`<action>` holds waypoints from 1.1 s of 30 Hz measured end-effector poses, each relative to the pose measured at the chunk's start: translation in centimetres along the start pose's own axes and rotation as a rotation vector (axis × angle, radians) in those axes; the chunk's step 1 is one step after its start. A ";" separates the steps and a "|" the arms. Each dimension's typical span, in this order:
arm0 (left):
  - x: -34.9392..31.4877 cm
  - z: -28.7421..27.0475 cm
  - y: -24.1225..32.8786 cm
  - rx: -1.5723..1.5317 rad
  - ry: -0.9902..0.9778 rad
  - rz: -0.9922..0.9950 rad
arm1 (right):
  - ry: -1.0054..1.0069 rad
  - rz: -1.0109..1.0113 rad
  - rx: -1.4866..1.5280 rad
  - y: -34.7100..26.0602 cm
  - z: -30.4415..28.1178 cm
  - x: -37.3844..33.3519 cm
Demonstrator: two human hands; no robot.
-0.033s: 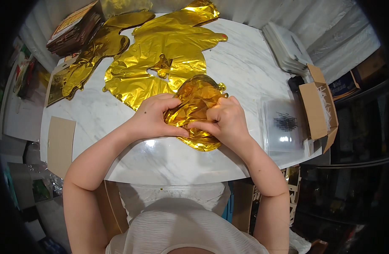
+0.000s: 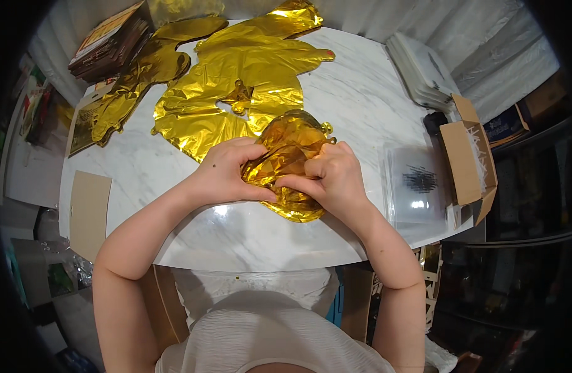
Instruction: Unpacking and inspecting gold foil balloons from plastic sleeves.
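Observation:
A crumpled, partly folded gold foil balloon (image 2: 292, 146) lies on the near middle of the table. Around its left edge my left hand (image 2: 223, 171) is closed, thumb along the near side and fingers farther up. On the right side, my right hand (image 2: 337, 174) grips the same balloon with curled fingers, its thumb pressed on the foil toward the left thumb. Some of the fingertips are hidden by the foil and the hands. Just beyond lie larger flat gold foil balloons (image 2: 236, 68), with a small gap showing the tabletop.
Darker gold foil pieces (image 2: 143, 74) and a stack of cards (image 2: 105, 46) occupy the back left. A beige card (image 2: 90, 208) lies at the left edge. To the right are clear plastic bags (image 2: 416, 186), an open cardboard box (image 2: 463, 161) and stacked clear packs (image 2: 423, 71).

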State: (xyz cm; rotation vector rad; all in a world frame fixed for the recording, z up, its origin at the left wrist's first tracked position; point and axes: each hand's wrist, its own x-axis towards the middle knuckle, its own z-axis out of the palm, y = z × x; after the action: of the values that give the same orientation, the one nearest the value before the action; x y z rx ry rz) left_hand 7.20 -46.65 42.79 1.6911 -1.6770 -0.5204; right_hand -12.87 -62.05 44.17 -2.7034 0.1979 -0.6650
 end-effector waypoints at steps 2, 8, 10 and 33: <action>-0.2 0.2 -0.2 0.030 0.054 0.030 | 0.012 0.024 -0.003 -0.4 -0.1 0.2; 0.0 -0.1 0.1 0.000 0.033 0.070 | 0.217 0.007 -0.077 -0.6 -0.5 0.7; 0.0 -0.3 0.2 -0.023 0.009 0.034 | 0.215 -0.052 -0.062 -0.4 -0.3 0.7; -0.3 0.7 -0.6 -0.102 0.097 -0.011 | -0.341 0.008 0.365 -1.4 -5.4 -0.5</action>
State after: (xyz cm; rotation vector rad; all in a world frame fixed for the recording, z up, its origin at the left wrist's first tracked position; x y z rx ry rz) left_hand 7.08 -46.57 41.82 1.6272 -1.5466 -0.5125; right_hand -15.77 -62.27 48.91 -2.4095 -0.0015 -0.2023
